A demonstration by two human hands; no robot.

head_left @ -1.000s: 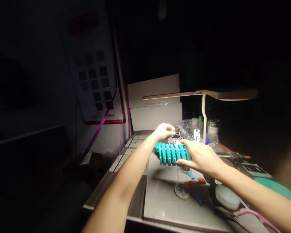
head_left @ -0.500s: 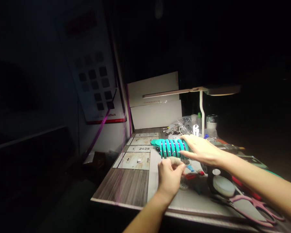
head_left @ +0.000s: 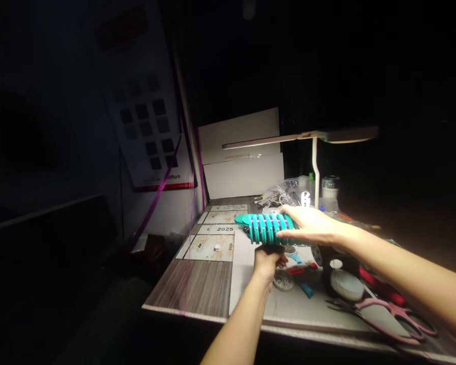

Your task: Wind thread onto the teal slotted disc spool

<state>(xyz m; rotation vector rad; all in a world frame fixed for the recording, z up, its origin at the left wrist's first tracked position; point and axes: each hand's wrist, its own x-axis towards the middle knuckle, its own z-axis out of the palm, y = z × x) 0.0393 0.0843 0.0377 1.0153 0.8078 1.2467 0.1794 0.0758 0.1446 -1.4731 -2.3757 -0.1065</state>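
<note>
My right hand (head_left: 311,227) holds a row of teal discs (head_left: 265,227) strung side by side, lifted above the lit table (head_left: 197,284). Purple and white bits show between the discs. My left hand (head_left: 268,259) is just below the discs, fingers curled up against their underside; whether it pinches something small I cannot tell. A small round dish of tiny beads (head_left: 283,281) lies on the table right beside the left hand.
A desk lamp (head_left: 315,152) stands behind the hands. Pink-handled scissors (head_left: 391,317) lie at the front right, with a white round pad (head_left: 345,286) next to them. Bottles and clear bags (head_left: 289,195) crowd the back. Calendar cards (head_left: 218,238) cover the table's left part.
My left hand came back from the clear bags at the rear and rose under the discs. My right hand kept the discs in the air and shifted slightly left.
</note>
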